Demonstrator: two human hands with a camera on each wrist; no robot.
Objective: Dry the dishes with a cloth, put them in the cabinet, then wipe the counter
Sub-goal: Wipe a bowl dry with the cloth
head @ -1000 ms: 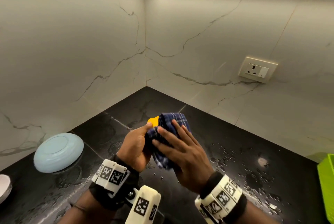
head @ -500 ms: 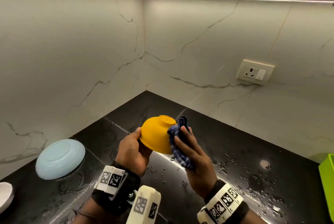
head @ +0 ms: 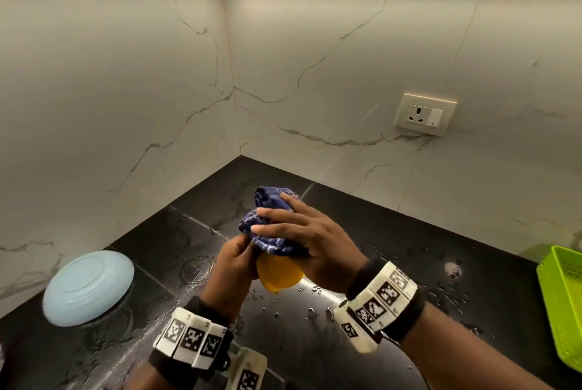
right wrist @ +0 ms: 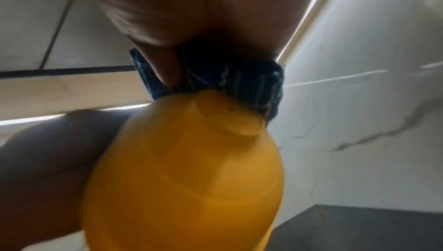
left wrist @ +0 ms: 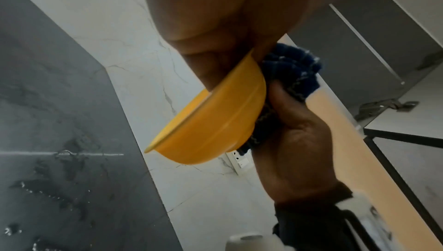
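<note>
A small yellow bowl (head: 278, 276) is held in the air above the wet black counter (head: 315, 342). My left hand (head: 234, 259) grips its rim from the left. My right hand (head: 302, 235) holds a bunched dark blue checked cloth (head: 271, 219) against the bowl's top, fingers spread over the cloth and curled round it. In the left wrist view the bowl (left wrist: 210, 122) is tilted, with the cloth (left wrist: 292, 71) pressed on its outer wall by the right hand. In the right wrist view the bowl's base (right wrist: 227, 116) meets the cloth (right wrist: 251, 86).
A pale blue plate (head: 88, 287) lies upside down at the left of the counter. A green basket (head: 563, 301) stands at the right edge. Water drops dot the counter. A wall socket (head: 425, 114) sits on the marble backsplash. A cabinet underside runs overhead.
The bowl has turned over in my left hand and now hangs lower. My right hand has brought the cloth from the bowl's right side up over its top.
</note>
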